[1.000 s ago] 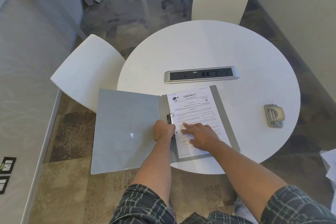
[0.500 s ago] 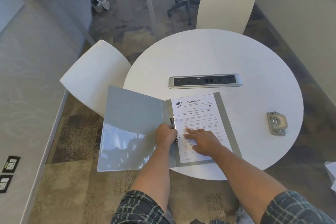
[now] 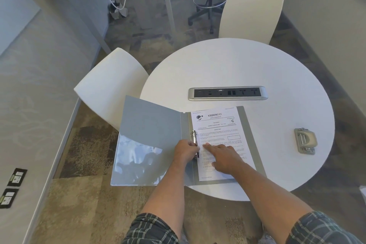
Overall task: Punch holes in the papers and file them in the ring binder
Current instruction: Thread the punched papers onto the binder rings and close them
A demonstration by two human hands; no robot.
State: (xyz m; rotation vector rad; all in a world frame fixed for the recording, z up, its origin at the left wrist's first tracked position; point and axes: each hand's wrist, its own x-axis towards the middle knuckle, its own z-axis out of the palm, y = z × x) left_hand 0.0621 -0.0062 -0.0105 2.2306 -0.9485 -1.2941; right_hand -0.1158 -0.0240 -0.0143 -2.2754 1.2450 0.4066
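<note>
You are filing the sheet: paper on the rings, clasp in hand.

The ring binder lies open at the near edge of the table, the paper on its right half. Your left hand curls round the ring clasp; your right hand presses flat, fingers straight, on the paper beside it. Next, I judge, snap the rings closed. The hole punch sits well right of the binder.

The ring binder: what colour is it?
Grey ring binder, seen best in the head view.

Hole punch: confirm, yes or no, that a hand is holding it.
No. The hole punch sits alone on the table; both hands are at the ring binder.
</note>
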